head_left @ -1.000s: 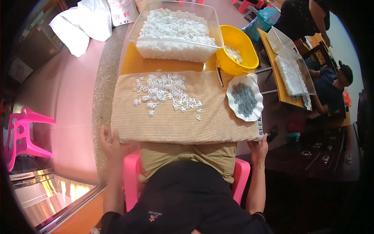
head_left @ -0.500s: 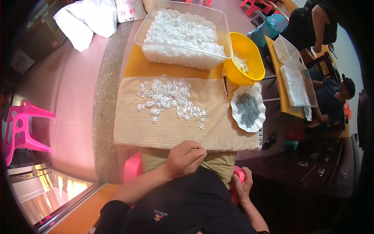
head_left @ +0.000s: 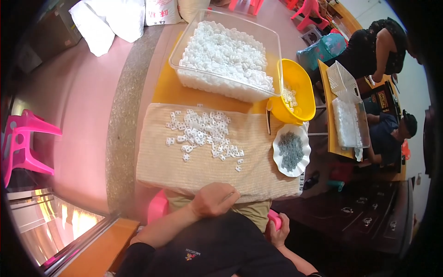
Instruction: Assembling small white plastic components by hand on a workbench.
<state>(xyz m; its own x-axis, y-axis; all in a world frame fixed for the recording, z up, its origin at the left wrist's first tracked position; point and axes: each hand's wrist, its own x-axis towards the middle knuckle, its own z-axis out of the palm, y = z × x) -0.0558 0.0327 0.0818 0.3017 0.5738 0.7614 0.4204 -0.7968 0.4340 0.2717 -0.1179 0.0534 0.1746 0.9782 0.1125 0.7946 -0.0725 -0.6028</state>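
Left hand (head_left: pixel 215 199) is curled up loosely at the near edge of a tan cloth (head_left: pixel 175 177), just above the lap. Fingers are tucked in, so I can't tell if anything's inside. Right hand (head_left: pixel 278 231) is lower down, bent against the pink chair (head_left: pixel 275 219); can't tell if it's really gripping it.

Straight ahead of the left hand, a messy pile of white two-hole pieces (head_left: pixel 203 129) sits on the cloth, with a few strays on the side toward the right hand. Past the right hand there's a white wavy-rimmed dish (head_left: pixel 278 162) full of thin grey bits (head_left: pixel 291 151). Beyond that dish sits a yellow tub (head_left: pixel 307 85) with more pale pieces in the bottom, so the dish is kinda in the way between that hand and the tub. A slim dark stick (head_left: pixel 268 121) lies by the tub.

Farthest out on the yellow desk (head_left: pixel 167 90), behind the pile, is a big clear bin (head_left: pixel 275 55) heaped with white pieces, right up against the tub.

Way off to the left hand's side: a pink stool (head_left: pixel 30 145), plus white sacks (head_left: pixel 127 21) up ahead. Out on the right hand's side, two other people are by a second desk (head_left: pixel 331 134) carrying a white basket (head_left: pixel 342 78).
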